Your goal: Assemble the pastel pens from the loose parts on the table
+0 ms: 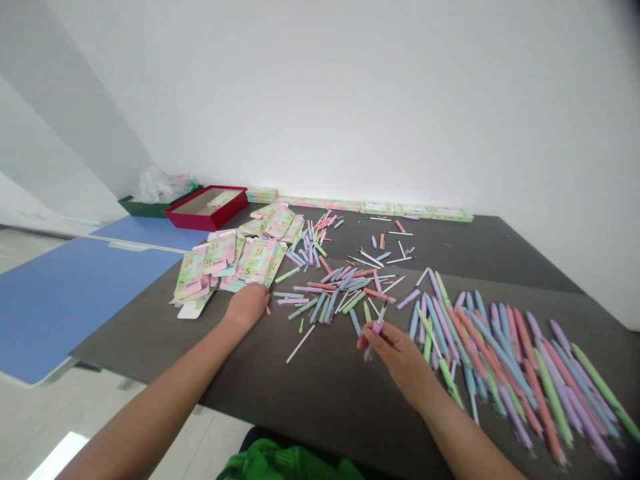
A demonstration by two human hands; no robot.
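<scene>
My right hand [393, 350] pinches a purple pen [379, 325] above the table's front, its pale, narrow end pointing up. My left hand [249, 305] is closed low over the tabletop, beside the flat printed cartons [257, 259]. A small pinkish piece shows at its fingertips, but the curled fingers hide what they hold, if anything. Between and beyond both hands lie mixed pen parts [333, 293] in purple, blue, green and coral. A thin white refill [301, 344] rests alone between my hands. Right of my right hand spreads a pile of longer pens [500, 353].
A red box tray [207, 212] holds a printed carton, with a green tray [145, 208] bearing clear plastic behind it. Printed boxes [377, 209] line the wall edge of the dark table [320, 393]. Blue panels [85, 280] adjoin on the left.
</scene>
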